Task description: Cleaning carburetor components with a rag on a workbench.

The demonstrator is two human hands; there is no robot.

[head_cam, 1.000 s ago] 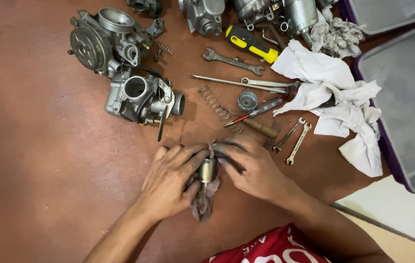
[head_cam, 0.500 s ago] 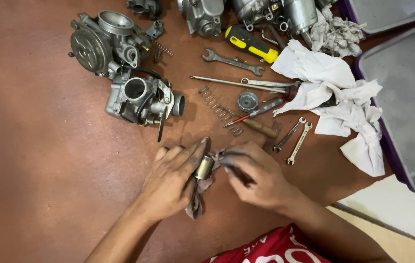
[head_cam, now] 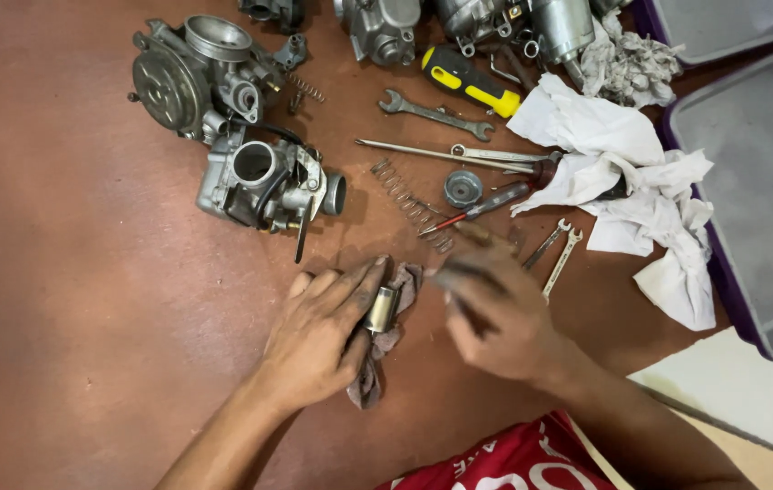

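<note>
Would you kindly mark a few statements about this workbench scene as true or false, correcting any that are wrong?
1. The left hand holds a small metal cylinder against a dirty rag. True.
2. The screwdriver with the yellow and black handle lies in the right hand. False: it lies on the table near the top, away from both hands.
3. A long coil spring lies on the table between the carburetor body and the white cloths. True.
4. The two small spanners sit inside the grey tray. False: they lie on the table, left of the tray, beside the right hand.
5. The right hand is sharply in focus. False: it is blurred.
</note>
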